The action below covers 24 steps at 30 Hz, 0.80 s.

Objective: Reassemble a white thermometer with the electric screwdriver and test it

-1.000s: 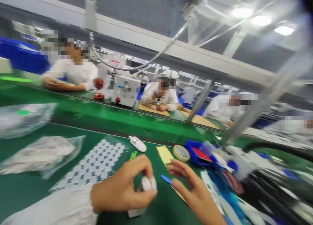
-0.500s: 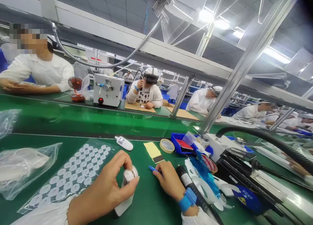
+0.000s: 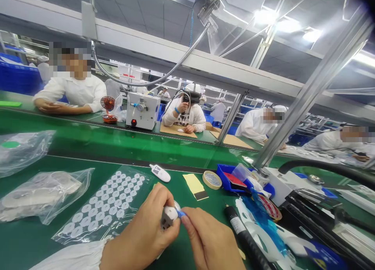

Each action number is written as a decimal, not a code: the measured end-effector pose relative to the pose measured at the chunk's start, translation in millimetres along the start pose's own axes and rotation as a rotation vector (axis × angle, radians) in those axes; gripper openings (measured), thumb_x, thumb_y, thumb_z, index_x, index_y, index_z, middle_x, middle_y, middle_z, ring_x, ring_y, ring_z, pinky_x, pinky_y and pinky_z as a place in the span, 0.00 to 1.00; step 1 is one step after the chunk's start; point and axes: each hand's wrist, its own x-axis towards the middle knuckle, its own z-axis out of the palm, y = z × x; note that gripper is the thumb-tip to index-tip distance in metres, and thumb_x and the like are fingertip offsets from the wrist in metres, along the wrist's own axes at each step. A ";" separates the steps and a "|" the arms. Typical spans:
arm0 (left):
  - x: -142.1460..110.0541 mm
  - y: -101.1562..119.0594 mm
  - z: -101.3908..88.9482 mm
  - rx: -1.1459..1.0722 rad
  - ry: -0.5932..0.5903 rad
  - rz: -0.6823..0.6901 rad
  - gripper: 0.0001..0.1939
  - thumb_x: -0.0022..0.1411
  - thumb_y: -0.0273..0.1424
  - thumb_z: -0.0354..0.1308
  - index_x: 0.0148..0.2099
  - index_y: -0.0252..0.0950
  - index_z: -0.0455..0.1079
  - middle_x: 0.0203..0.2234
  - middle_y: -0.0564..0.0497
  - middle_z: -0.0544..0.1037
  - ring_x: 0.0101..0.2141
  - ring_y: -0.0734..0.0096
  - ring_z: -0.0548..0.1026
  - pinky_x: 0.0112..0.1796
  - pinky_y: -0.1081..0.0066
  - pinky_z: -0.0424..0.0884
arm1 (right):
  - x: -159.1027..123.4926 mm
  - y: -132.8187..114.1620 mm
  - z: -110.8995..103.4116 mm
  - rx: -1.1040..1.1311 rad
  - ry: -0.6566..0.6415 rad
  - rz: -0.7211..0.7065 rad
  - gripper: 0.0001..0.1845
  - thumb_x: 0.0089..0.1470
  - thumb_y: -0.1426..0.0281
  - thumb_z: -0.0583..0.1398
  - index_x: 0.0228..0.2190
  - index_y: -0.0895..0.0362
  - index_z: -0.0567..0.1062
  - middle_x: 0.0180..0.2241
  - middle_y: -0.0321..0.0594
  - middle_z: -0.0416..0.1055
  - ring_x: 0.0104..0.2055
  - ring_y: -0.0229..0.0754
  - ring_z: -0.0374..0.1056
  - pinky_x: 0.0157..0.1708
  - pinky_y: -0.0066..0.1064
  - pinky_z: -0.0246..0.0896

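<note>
The left hand (image 3: 140, 231) pinches a small white plastic device (image 3: 168, 217) firmly while the right hand (image 3: 209, 238) pinches a slim blue tool (image 3: 181, 213) against it; bracing both hands close together looks wise.

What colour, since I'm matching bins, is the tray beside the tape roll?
The tray is blue, in the head view.

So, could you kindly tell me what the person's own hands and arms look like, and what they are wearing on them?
The left hand and the right hand are both bare, with no gloves and no cables attached. A loose white sleeve with a gathered cuff covers the left arm. The right wrist and sleeve are outside this view.
</note>
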 end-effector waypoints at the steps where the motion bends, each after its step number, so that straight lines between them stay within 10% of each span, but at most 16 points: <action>1: -0.1 1.5 -2.2 -0.012 -0.021 -0.004 0.06 0.56 0.25 0.47 0.34 0.40 0.52 0.31 0.55 0.58 0.30 0.74 0.60 0.31 0.74 0.61 | 0.5 -0.1 1.9 -0.043 0.001 -0.013 0.17 0.61 0.70 0.43 0.27 0.56 0.67 0.21 0.33 0.63 0.21 0.33 0.61 0.21 0.22 0.50; 15: 5.0 -6.8 4.3 -0.003 0.000 -0.017 0.06 0.62 0.34 0.46 0.34 0.39 0.53 0.31 0.55 0.59 0.30 0.74 0.60 0.30 0.72 0.60 | -20.3 0.8 33.6 -0.246 -0.128 -0.038 0.18 0.61 0.74 0.35 0.31 0.56 0.61 0.15 0.31 0.64 0.14 0.37 0.61 0.16 0.29 0.36; 24: 8.0 -2.0 -20.0 -0.198 -0.282 0.090 0.05 0.58 0.30 0.52 0.35 0.40 0.56 0.33 0.54 0.61 0.35 0.72 0.61 0.38 0.71 0.61 | -2.2 19.7 -31.6 0.088 -0.431 0.139 0.20 0.62 0.64 0.43 0.22 0.57 0.61 0.18 0.30 0.62 0.18 0.31 0.58 0.19 0.25 0.40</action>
